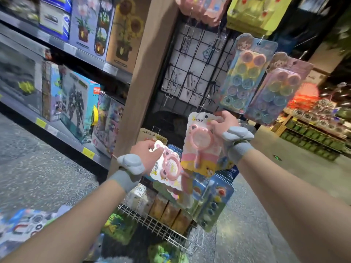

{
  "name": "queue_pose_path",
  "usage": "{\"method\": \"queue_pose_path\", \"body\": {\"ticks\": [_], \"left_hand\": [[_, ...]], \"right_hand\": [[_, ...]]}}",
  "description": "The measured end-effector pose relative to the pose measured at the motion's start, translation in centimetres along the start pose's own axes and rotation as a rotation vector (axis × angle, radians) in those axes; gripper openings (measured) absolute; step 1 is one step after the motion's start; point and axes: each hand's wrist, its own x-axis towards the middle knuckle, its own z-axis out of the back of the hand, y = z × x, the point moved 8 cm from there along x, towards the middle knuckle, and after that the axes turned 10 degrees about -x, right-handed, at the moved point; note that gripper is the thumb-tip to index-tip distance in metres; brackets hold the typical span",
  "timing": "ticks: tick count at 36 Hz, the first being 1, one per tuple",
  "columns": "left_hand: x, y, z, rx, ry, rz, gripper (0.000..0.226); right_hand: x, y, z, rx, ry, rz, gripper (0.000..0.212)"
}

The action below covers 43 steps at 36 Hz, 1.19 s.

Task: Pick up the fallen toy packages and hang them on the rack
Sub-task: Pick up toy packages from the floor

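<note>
Two bare forearms reach forward, each with a grey knitted wristband and a padded grey block at the wrist. The left hand pinches the top edge of a glossy pink-and-white scalloped card package, thumb and fingers closed on it. The package tilts to the right and shows a round pink plastic toy under a clear blister. The right hand is higher, with its fingers curled round the right edge of a second pink card package with a round handled toy. This one is held nearly upright, and its punched top sits near the bare metal hooks.

Below the hands, a blue blister card with small paint pots hangs in front of a white wire basket filled with small brown and cream boxes. Blurred colourful packages lie on the speckled grey floor at lower left.

Behind the held packages stands the black wire grid rack, fixed beside a flat brown wooden post. Several thin hooks jut out of the rack. To its right hang pastel cards of round coloured pots, overlapping each other. On the left, grey metal shelves carry large printed cardboard boxes. Farther right, stacked goods are blurred.
</note>
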Motion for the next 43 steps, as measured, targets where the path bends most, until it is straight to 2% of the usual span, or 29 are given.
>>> {"method": "queue_pose_path", "body": {"ticks": [8, 15, 24, 30, 40, 43], "left_hand": [[-0.4, -0.3, 0.3, 0.0, -0.008, 0.003, 0.044], [0.5, -0.3, 2.2, -0.018, -0.052, -0.005, 0.037], [-0.3, -1.4, 4.1, 0.015, -0.055, -0.021, 0.03], [-1.2, -1.7, 4.0, 0.043, -0.02, -0.035, 0.035], [-1.6, -2.0, 4.2, 0.034, 0.02, -0.055, 0.034], [-1.4, -1.8, 4.5, 0.02, 0.02, -0.046, 0.034]], "right_hand": [[-0.3, 1.3, -0.1, 0.144, 0.01, 0.064, 0.016], [-0.4, 2.6, 0.9, 0.179, -0.044, 0.053, 0.011], [-0.9, 3.2, 2.2, 0.079, -0.121, 0.015, 0.017], [-1.2, 3.5, 1.9, 0.045, -0.1, -0.01, 0.019], [0.0, 4.5, 1.0, -0.16, -0.05, -0.089, 0.028], [0.5, 4.2, 0.3, -0.257, 0.018, -0.132, 0.032]]}}
